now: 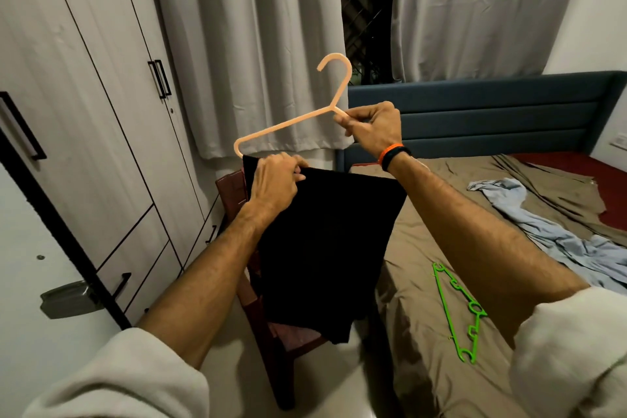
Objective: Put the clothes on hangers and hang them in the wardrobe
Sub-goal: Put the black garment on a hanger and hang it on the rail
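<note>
At frame centre, the right hand (371,127) pinches the peach hanger (288,124) by its right arm. Below it, the left hand (276,181) grips the black garment (325,241) hanging from it.

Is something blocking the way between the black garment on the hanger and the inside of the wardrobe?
Yes: the wardrobe doors to the left look closed. The black garment on the peach hanger cannot go in until one opens.
</note>
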